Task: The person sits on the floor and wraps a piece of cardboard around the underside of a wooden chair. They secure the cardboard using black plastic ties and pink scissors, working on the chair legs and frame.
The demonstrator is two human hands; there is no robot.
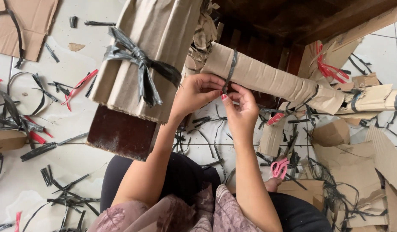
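Both hands, left (197,92) and right (240,107), pinching thin black plastic strap (231,68) around brown cardboard-wrapped furniture leg (267,79), grip clamped on strap ends; best pulled taut before knotting, scraps littering floor (78,163)

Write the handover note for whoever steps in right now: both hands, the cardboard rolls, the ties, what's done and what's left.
Left hand and right hand: both pinch the ends of a black plastic strip looped around the cardboard roll; no finished knot shows.
Done: the larger cardboard bundle to the left is tied with a black bow and rests on a dark wooden piece.
Left: the knot on this strip.
Pink scissors lie on the floor by the right forearm, among cut black and red strips and cardboard scraps.
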